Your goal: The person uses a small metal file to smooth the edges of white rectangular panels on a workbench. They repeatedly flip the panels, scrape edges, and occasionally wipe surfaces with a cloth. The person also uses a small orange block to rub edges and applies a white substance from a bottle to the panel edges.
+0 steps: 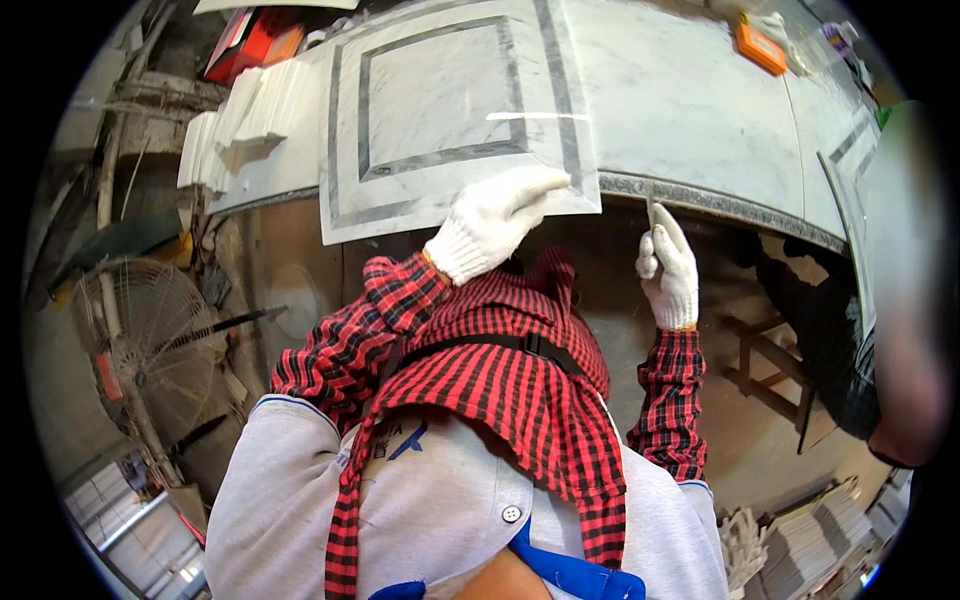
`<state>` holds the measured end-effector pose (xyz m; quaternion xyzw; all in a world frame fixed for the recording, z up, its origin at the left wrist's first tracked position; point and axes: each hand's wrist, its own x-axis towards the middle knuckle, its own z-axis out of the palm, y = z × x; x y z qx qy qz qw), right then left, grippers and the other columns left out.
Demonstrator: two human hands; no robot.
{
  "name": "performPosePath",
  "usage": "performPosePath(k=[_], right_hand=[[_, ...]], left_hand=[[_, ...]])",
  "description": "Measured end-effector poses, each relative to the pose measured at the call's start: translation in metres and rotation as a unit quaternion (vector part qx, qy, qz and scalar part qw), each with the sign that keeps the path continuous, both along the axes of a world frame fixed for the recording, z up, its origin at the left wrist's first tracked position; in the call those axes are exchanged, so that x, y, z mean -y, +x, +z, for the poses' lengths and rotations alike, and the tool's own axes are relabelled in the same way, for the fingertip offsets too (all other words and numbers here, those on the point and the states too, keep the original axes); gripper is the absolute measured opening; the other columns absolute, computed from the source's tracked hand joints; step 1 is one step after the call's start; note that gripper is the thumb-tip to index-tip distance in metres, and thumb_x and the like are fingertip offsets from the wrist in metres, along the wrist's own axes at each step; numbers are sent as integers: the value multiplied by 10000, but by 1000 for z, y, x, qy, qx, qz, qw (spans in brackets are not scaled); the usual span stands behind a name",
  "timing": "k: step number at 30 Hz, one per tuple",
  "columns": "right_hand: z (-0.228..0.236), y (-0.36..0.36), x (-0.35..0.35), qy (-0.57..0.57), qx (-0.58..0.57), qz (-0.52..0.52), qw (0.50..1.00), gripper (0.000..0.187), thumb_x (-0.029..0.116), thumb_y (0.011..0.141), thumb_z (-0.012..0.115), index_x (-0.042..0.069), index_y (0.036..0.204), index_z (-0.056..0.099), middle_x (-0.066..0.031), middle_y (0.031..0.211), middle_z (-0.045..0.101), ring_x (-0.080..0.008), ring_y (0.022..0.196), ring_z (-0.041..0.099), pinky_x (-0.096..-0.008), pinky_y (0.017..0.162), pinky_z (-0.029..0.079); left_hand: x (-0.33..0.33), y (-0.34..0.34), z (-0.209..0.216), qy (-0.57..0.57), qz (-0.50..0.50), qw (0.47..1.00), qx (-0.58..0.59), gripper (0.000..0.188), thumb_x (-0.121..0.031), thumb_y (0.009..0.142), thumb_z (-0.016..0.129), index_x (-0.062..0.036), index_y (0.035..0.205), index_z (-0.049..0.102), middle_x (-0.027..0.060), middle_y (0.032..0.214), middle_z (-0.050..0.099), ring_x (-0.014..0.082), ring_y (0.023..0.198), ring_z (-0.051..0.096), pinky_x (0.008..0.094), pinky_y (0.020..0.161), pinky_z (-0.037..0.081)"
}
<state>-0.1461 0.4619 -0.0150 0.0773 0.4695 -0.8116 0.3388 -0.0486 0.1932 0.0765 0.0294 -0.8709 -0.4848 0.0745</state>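
A pale stone panel [440,90] with dark grey inlaid bands lies on the worktable, its near edge jutting past the table's front. My left hand [497,222], in a white knitted glove, rests over that near edge with its fingers stretched to the right. My right hand [668,268], gloved likewise, is just in front of the table edge, right of the panel. Its fingers are closed on a thin grey blade-like tool [652,192] that points at the table; most of the tool is hidden by the glove.
White stone strips [262,105] are stacked left of the panel. An orange box [760,50] sits at the far right of the tabletop. Below are a wire-caged fan [150,340] at left and a wooden stool [770,365] at right, beside another person [830,340].
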Motion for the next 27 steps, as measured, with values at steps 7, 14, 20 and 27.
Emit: performPosePath(k=[7,14,20,27], right_hand=[[-23,33,11,-50,39,-18,998,531,123,1005,628,-15,1490,463,-55,956,689,-54,635,540,-177,537,426],[-26,56,14,-73,96,-46,992,380,152,1018,621,-19,1354,569,-47,941,687,-79,679,579,-216,603,479],[-40,53,26,-109,95,-50,988,280,216,1040,603,2,1220,611,-7,854,637,-70,681,548,-224,612,458],[-46,39,51,-97,61,10,993,268,308,1030,604,52,1050,680,34,750,591,-52,628,485,-219,582,403]], left_hand=[[18,-142,-9,-279,-36,958,-45,414,-282,885,728,-123,1266,696,153,1414,601,329,1298,581,414,1091,474],[31,-194,-46,-461,19,883,-87,423,-311,910,640,-126,1290,647,152,1250,627,357,1178,579,467,1016,471],[21,-191,-46,-490,22,869,-69,382,-266,918,580,-141,1278,599,111,1285,588,329,1158,542,469,976,444],[20,-169,-47,-411,-21,904,-114,421,-120,889,577,6,1288,625,219,1259,639,385,1170,605,444,1042,464]])
